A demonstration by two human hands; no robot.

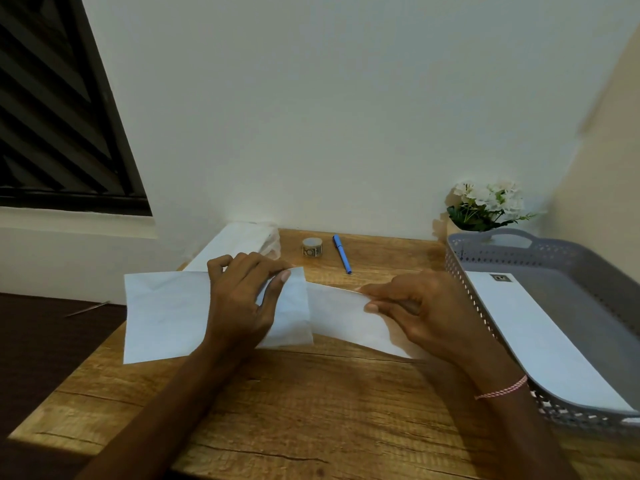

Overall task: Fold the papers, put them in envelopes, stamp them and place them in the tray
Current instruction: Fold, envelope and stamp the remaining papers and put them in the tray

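Observation:
A white envelope (pixel 162 317) lies over the left part of the wooden table (pixel 311 403), its open end toward the middle. My left hand (pixel 242 299) grips that open end, thumb and fingers pinching its edge. My right hand (pixel 422 310) pinches a folded white paper (pixel 343 317) whose left end sits in the envelope's mouth. A grey perforated tray (pixel 568 258) stands at the right with a stamped white envelope (pixel 547 341) lying in it. A roll of stamps (pixel 312 246) sits at the back of the table.
A blue pen (pixel 342 254) lies beside the stamp roll. A stack of white envelopes in plastic (pixel 235 244) rests at the back left. A pot of white flowers (pixel 485 206) stands behind the tray. The wall is close behind the table.

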